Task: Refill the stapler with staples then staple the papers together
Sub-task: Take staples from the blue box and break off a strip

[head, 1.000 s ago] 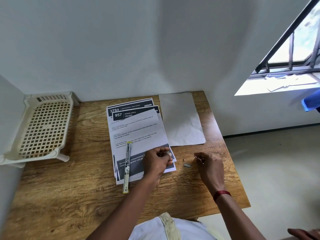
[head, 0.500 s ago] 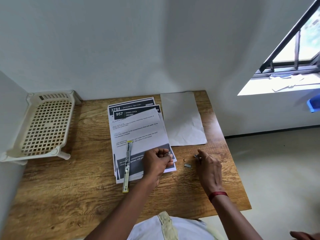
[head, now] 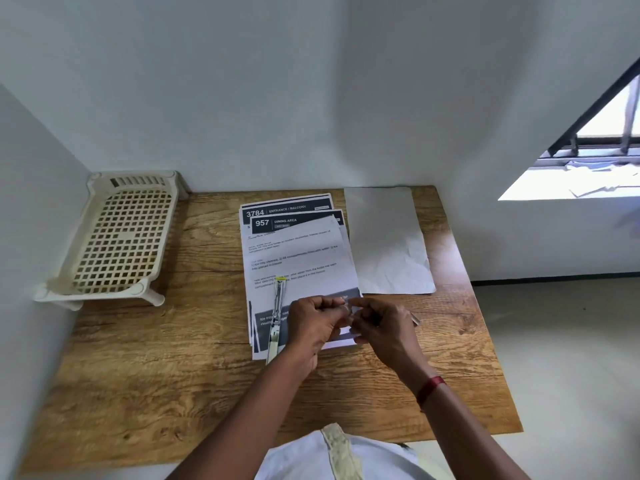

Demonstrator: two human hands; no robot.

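Between the two sets of fingertips, a small glinting staple strip (head: 347, 309) is being held; it is too small and blurred to make out in detail. A person's left hand (head: 313, 323) and right hand (head: 381, 327) are meeting thumb side to thumb side, and both are curling their fingers inward and pinching narrowly around that piece. Directly under the fingers, a fanned stack of printed papers (head: 298, 258) is lying on a wooden table (head: 173, 375). Just to the left of the left fingers, a slim metal stapler (head: 277, 318) is lying opened out flat along the papers, its yellow tip pointing away from the person. Just right of the right knuckles, a loose metal piece (head: 415, 319) is sitting on the wood. Beyond the right fingers, a blank sheet (head: 388, 237) is resting beside the stack. Well to the left of the fingers, a cream plastic rack (head: 121, 237) is standing against the wall. A red wristband (head: 429, 389) is circling the right wrist.
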